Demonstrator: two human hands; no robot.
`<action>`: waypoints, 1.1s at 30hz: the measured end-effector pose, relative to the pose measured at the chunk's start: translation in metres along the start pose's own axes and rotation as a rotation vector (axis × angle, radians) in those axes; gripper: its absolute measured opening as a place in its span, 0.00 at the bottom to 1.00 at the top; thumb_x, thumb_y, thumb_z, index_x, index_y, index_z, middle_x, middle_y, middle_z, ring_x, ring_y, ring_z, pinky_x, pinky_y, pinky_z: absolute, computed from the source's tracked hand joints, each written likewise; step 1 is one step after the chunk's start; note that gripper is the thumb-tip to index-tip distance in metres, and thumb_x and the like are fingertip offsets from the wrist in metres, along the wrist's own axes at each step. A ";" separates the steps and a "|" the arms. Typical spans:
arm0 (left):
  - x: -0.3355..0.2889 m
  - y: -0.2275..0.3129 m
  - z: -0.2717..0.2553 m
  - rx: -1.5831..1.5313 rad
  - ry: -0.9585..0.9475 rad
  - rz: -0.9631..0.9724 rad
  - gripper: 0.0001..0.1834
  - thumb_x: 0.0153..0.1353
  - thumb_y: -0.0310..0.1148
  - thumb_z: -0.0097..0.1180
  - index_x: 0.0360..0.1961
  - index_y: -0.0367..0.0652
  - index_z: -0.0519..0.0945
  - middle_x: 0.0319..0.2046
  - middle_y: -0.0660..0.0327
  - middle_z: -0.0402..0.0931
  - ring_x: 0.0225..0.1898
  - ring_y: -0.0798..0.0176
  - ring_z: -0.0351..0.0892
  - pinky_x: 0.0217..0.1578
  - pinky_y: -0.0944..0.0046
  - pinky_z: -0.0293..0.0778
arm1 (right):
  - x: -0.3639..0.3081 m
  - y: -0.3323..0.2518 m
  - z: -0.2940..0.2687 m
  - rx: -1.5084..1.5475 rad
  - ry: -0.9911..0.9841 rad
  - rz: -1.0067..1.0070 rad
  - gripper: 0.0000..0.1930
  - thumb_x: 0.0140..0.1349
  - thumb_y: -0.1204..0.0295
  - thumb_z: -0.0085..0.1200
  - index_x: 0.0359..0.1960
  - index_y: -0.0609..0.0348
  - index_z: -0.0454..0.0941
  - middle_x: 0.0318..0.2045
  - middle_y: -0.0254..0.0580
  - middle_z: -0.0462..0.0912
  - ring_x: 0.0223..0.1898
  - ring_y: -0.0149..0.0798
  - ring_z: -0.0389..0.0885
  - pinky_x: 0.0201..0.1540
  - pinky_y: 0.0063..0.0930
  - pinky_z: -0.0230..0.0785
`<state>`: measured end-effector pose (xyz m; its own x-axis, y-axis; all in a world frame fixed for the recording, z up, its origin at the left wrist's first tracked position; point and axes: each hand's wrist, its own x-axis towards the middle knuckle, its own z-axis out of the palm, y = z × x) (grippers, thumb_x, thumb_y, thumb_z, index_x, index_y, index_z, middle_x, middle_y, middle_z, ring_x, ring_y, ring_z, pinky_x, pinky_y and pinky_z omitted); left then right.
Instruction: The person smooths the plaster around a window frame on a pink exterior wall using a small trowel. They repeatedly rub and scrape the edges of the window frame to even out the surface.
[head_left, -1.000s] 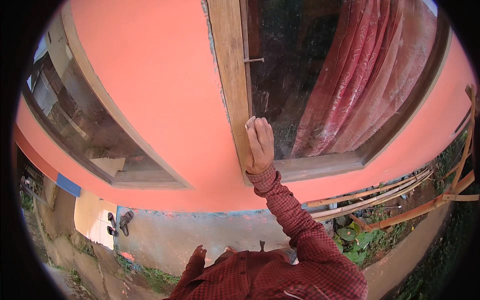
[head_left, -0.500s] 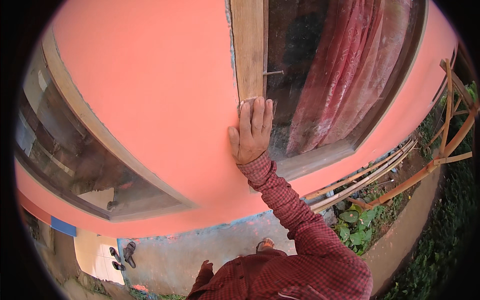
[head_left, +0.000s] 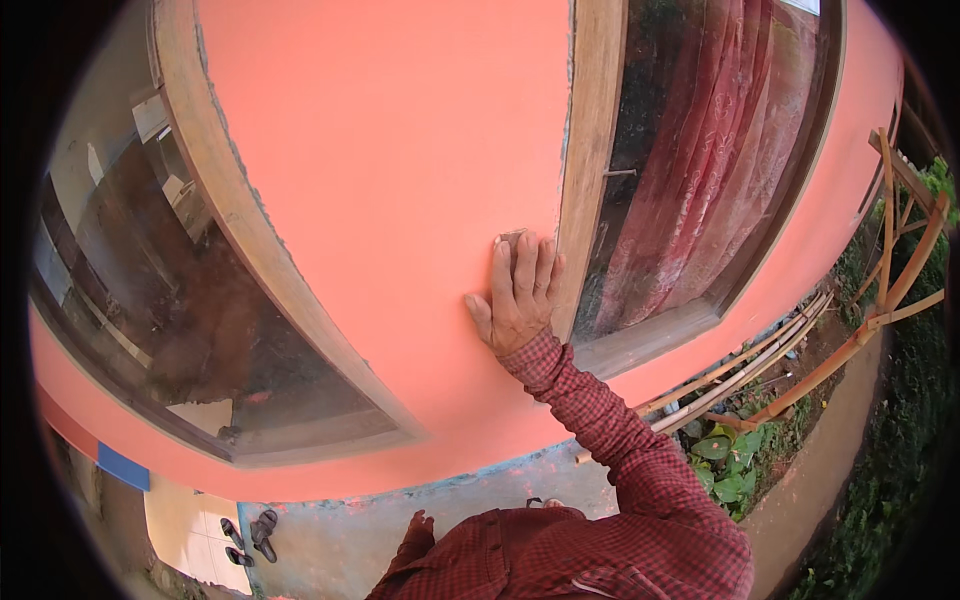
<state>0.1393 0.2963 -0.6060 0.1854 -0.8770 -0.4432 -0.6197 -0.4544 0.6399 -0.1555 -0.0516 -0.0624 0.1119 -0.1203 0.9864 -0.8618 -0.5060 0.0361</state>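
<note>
Brown pad [head_left: 514, 237] is held against the coral wall [head_left: 390, 170] by the flattened right grip [head_left: 522, 300], presumably to prevent slipping.

From my end, the wall [head_left: 400, 200] reads plain coral pink, with a blue block [head_left: 123, 467] at left. Brown colours the right window frame [head_left: 590, 130]; the curtain [head_left: 700, 170] behind its glass is red with paler markings. The sleeve [head_left: 615, 425] carries a fine red-and-dark check. I see black sandals [head_left: 264, 535], cream tiles [head_left: 180, 530] and, right, green leaves [head_left: 735, 485].
</note>
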 end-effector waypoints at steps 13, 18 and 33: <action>-0.035 -0.070 -0.178 0.124 -0.208 0.047 0.33 0.61 0.46 0.54 0.64 0.40 0.68 0.58 0.35 0.70 0.62 0.35 0.68 0.63 0.46 0.66 | 0.034 -0.132 0.016 -0.015 0.040 0.118 0.34 0.73 0.51 0.38 0.70 0.68 0.58 0.72 0.64 0.53 0.72 0.68 0.50 0.72 0.58 0.45; -0.024 -0.144 -0.163 0.132 -0.174 0.103 0.34 0.60 0.47 0.54 0.65 0.40 0.68 0.58 0.34 0.70 0.61 0.34 0.70 0.62 0.45 0.66 | 0.111 -0.146 0.007 0.172 0.345 0.199 0.23 0.66 0.83 0.44 0.64 0.70 0.68 0.65 0.62 0.66 0.66 0.64 0.64 0.68 0.51 0.57; 0.016 -0.095 -0.134 0.055 -0.169 0.103 0.34 0.60 0.46 0.54 0.64 0.40 0.68 0.58 0.35 0.69 0.61 0.35 0.69 0.62 0.46 0.67 | 0.131 -0.206 0.006 0.037 0.033 0.048 0.31 0.68 0.60 0.47 0.70 0.61 0.63 0.71 0.56 0.58 0.74 0.56 0.52 0.74 0.55 0.36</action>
<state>0.3036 0.3040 -0.5895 -0.0091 -0.8775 -0.4794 -0.6705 -0.3503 0.6539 0.0391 0.0317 0.0580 0.0543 -0.1167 0.9917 -0.8468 -0.5317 -0.0162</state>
